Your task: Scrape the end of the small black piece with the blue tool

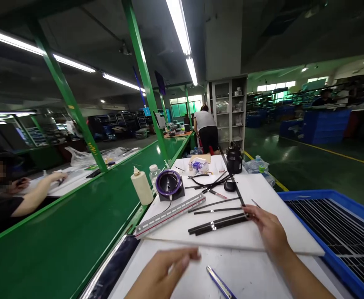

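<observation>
My right hand lies on the white board, its fingertips touching the right end of several thin black strips; nothing is gripped. My left hand hovers low over the white table near the front, fingers stretched and slightly apart, holding nothing. A long black strip runs from my right fingers toward the back. A silver ruler-like bar lies at the board's left side. A blue-edged metal tool rests between my hands.
A white glue bottle, a purple-ringed round device, a black jug and a small packet stand at the back. A blue crate of strips sits right. A green conveyor runs left, with a seated person; another person stands far back.
</observation>
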{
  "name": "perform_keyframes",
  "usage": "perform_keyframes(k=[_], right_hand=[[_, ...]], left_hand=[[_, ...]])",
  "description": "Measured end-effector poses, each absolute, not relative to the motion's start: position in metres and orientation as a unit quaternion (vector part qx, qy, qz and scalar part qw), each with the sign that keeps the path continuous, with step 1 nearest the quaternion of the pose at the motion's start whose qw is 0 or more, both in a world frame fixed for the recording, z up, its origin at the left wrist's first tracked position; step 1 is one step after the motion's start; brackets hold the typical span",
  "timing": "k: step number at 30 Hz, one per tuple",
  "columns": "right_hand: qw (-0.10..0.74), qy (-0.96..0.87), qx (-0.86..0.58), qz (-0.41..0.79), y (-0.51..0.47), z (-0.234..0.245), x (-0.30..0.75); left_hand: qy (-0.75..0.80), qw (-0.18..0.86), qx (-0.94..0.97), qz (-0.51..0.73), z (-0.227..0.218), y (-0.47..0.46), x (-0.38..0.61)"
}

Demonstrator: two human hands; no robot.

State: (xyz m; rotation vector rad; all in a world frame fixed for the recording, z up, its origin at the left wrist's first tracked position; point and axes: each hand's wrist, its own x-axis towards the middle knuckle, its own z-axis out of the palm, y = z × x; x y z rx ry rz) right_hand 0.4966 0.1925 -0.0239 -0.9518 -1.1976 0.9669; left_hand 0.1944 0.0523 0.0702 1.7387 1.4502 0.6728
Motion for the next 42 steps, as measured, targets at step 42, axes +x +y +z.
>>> perform_keyframes(k=[42], right_hand=[[0.384, -0.393, -0.088, 0.831, 0.161, -0.007, 0.463]], left_hand=[[0.203, 0.682, 0.476, 0.517, 0.173, 0.122, 0.258]])
